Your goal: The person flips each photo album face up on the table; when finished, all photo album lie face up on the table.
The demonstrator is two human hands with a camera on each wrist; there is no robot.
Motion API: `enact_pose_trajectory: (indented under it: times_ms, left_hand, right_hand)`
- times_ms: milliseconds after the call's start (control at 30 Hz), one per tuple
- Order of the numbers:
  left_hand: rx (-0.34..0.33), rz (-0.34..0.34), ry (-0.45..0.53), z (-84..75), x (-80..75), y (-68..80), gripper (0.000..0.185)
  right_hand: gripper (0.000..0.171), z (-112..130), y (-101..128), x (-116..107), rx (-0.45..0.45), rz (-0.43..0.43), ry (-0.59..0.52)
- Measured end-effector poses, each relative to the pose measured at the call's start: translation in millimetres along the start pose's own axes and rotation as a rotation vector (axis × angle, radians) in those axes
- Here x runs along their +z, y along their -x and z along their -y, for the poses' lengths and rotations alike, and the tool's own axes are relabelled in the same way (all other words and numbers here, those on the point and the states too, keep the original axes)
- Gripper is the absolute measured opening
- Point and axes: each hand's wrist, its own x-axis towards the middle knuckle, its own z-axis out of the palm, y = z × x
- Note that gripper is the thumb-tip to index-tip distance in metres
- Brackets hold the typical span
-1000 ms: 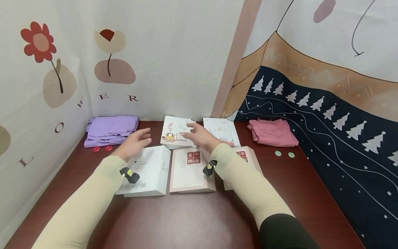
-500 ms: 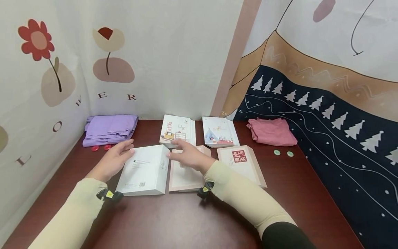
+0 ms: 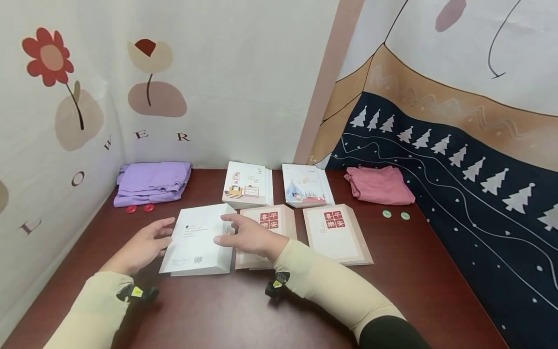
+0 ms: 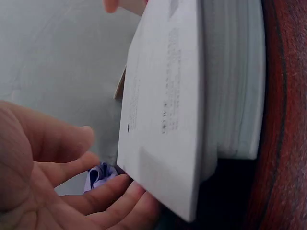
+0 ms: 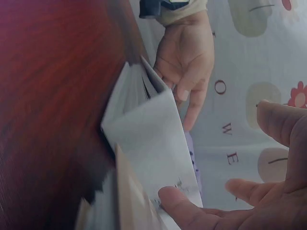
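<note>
A thick white book (image 3: pixel 192 245) with a barcode lies at the left of the front row on the dark red table. My left hand (image 3: pixel 139 247) is at its left edge, fingers loosely bent; in the left wrist view its fingertips reach the edge of the cover, which stands a little off the pages. My right hand (image 3: pixel 253 235) comes over the spine side with thumb and forefinger spread. The right wrist view puts one fingertip right at the lettering on the spine. Beneath the right hand lies a beige book (image 3: pixel 284 225) with red square characters, partly hidden.
A matching beige book (image 3: pixel 337 242) lies to the right. Two illustrated books (image 3: pixel 246 182) (image 3: pixel 305 184) form the back row. Folded purple cloth (image 3: pixel 152 182) and two red buttons (image 3: pixel 149 207) are at left, pink cloth (image 3: pixel 379 184) and two green buttons (image 3: pixel 386 214) at right.
Both hands have come back toward the body; the right hand also moved left, from the back book to the white book. The left hand moved down along the white book's left edge.
</note>
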Motion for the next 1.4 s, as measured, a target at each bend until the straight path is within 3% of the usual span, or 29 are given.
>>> enact_pose_trajectory:
  times_ms: [167,300,467,733,900,1033,1200,1400]
  left_hand:
    - [-0.057,0.094,0.100,2.8,-3.0,0.7,0.073]
    - [-0.076,0.132,0.160,4.9,-3.8,-0.3,0.080]
    - [-0.080,0.151,0.147,3.7,-2.1,-3.0,0.081]
    - [-0.075,0.118,0.034,-5.8,-0.2,0.7,0.080]
    - [-0.072,0.094,0.039,-8.9,0.1,3.5,0.081]
    - [-0.050,0.088,0.094,-12.9,-0.9,6.0,0.079]
    - [-0.001,0.076,0.210,-20.1,-4.2,11.7,0.076]
    - [0.061,0.039,0.252,-33.0,-8.8,21.3,0.077]
  right_hand:
    - [0.075,0.9,-0.8,9.1,0.001,-0.018,0.068]
    - [0.076,1.8,-3.6,14.3,0.015,-0.036,0.113]
    - [0.077,6.0,-4.5,18.7,0.033,-0.053,0.174]
    - [0.072,7.9,-4.4,23.4,0.061,-0.079,0.210]
    - [0.067,5.7,-6.5,23.5,0.075,-0.083,0.213]
    - [0.065,3.9,-6.7,21.1,0.063,-0.086,0.217]
    - [0.060,5.2,-2.0,15.8,-0.006,-0.108,0.127]
    - [0.060,8.8,2.6,13.2,-0.048,-0.033,0.123]
